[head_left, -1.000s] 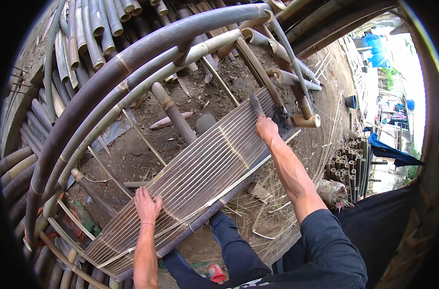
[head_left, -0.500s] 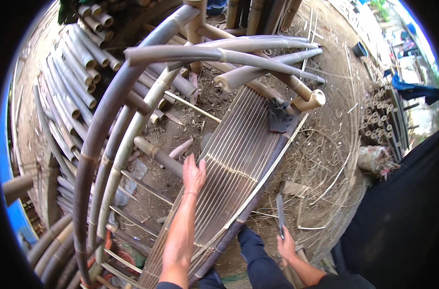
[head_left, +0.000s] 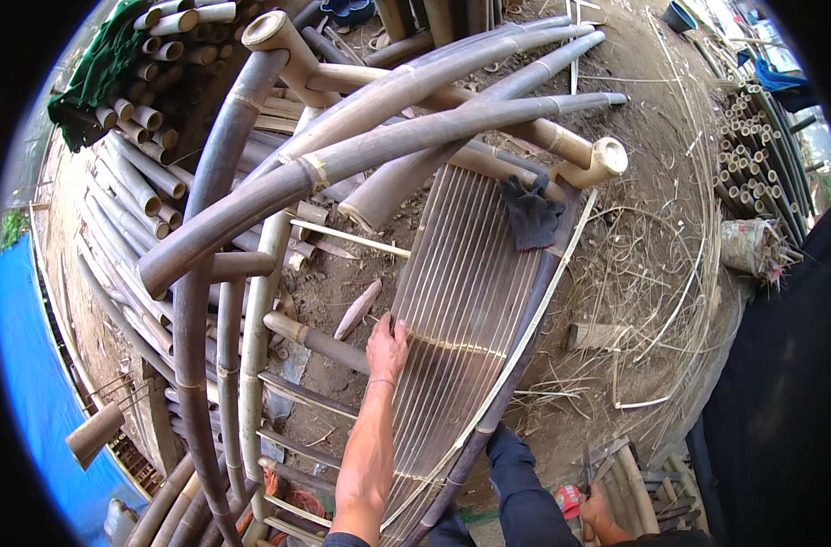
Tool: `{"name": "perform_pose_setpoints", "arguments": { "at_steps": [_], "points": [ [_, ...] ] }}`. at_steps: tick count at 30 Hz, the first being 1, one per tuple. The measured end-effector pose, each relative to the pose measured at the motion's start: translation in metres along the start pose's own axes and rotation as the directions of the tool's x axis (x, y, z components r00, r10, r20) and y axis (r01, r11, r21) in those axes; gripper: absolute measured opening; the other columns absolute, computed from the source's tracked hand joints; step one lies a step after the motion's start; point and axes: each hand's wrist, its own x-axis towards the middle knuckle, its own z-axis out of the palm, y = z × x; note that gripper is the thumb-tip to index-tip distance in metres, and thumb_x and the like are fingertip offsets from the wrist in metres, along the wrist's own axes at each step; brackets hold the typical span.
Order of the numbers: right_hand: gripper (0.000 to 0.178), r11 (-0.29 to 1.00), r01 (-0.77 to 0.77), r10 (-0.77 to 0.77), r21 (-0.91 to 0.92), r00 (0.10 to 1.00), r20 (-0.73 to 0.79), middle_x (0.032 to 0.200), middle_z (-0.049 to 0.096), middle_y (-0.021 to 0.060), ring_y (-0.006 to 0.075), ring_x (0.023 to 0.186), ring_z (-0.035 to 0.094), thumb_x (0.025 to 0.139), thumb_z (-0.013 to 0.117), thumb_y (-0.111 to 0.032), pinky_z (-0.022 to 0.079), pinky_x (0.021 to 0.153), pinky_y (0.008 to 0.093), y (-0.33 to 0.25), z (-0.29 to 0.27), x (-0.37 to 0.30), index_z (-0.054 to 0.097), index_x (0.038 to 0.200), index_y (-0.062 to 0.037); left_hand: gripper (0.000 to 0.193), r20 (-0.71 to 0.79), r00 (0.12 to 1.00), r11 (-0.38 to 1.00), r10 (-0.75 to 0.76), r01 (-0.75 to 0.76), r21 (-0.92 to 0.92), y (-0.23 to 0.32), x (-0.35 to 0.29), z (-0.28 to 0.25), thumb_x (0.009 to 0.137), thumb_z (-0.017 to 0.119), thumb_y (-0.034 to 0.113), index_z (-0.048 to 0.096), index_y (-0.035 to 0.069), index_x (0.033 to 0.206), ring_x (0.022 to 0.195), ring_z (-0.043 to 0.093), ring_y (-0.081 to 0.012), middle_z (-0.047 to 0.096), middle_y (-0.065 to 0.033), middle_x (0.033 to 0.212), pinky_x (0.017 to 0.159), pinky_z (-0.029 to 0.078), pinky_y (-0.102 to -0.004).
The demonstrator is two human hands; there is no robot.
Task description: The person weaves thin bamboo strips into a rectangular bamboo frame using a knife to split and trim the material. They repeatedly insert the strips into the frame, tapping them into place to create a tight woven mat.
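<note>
Dirt ground, pale strips and shavings strewn over its right side. Nearest, at the lower edge, your right hand was beside a red container; could not tell whether it gripped anything. Your left hand touched the left edge of the slatted bamboo panel, fingers close together and bent; could not tell if they clasped that edge. The panel spread right of this hand, running up and away past your trouser leg. A dark glove lay near its far end. Beyond the hand, loose poles rested across the curved frame. Farther out: stacked poles left, a pole bundle right, a blue sheet at far left.
</note>
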Motion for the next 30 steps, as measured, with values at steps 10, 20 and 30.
{"name": "perform_pose_setpoints", "arguments": {
  "at_steps": [10,20,30],
  "points": [
    [0.055,0.997,0.055,-0.059,0.056,0.995,0.078,0.122,0.061,0.0256,0.0392,0.115,0.059,0.089,0.064,-0.026,0.046,0.098,0.042,-0.058,-0.005,0.006,0.047,0.137,-0.0045,0.042,0.367,0.923,0.887,0.115,-0.262,0.381,0.004,-0.202,0.099,0.078,0.073,0.041,0.056,0.008,0.097,0.094,0.06,-0.0336,0.057,-0.0121,0.102,0.075,0.054,-0.045],
    [0.05,0.842,-0.265,0.195,0.47,0.962,0.192,0.115,0.062,0.0266,0.0292,0.092,0.065,0.09,0.065,-0.02,0.053,0.08,0.0405,-0.089,-0.03,-0.01,0.049,0.133,0.0001,0.02,0.339,0.905,0.966,0.256,-0.222,-0.136,-0.035,-0.262,0.077,0.091,0.057,0.018,0.06,0.003,0.104,0.095,0.061,-0.0414,0.061,-0.0221,0.1,0.082,0.05,-0.0479],
    [0.058,-0.219,-0.524,-0.767,0.823,0.614,0.187,0.133,0.054,0.0251,0.0389,0.124,0.053,0.085,0.049,-0.024,0.036,0.111,0.0512,-0.164,-0.103,-0.147,0.041,0.14,-0.0036,0.036,0.409,0.892,0.938,0.193,-0.046,-0.343,0.077,-0.497,-0.068,0.094,0.061,0.034,0.066,0.002,0.111,0.084,0.063,-0.0253,0.065,-0.0158,0.091,0.077,0.049,-0.0353]
  ]
}}
